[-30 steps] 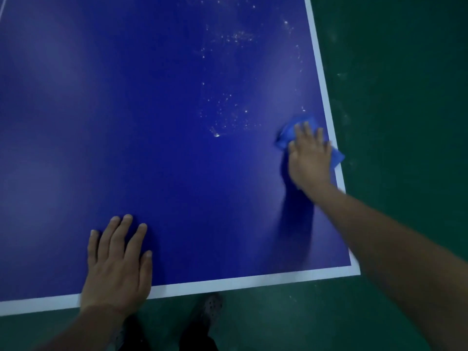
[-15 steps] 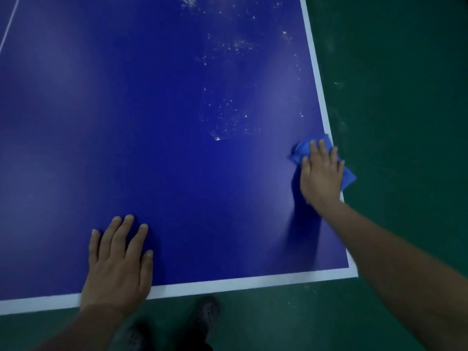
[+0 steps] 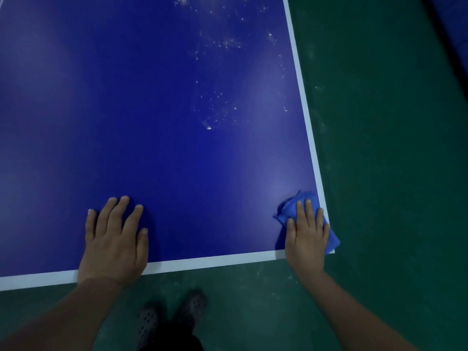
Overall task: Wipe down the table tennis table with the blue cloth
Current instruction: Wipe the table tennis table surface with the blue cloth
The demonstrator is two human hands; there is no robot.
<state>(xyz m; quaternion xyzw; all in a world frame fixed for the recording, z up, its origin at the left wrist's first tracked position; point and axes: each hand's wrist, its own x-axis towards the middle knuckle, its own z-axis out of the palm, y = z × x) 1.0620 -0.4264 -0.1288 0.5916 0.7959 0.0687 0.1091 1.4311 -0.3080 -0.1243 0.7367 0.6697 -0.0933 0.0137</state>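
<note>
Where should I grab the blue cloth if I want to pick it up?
Probably the bunched-up far end of the blue cloth, coming from above on the table side. It sticks up in folds past the right hand's fingers, so there is something to pinch. The rest lies pressed flat at the table's corner.

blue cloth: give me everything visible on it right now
The crumpled blue fabric cloth is soft-looking and bunched into folds, not spread flat. It lies on the dark blue table tennis table at its near right corner, over the white edge line, with one end hanging slightly past the table's side edge. The right hand presses flat on it, fingers straight, covering its middle; only its far-left folds and right end show. Pale specks dot its far edge. Its underside is hidden.
</note>
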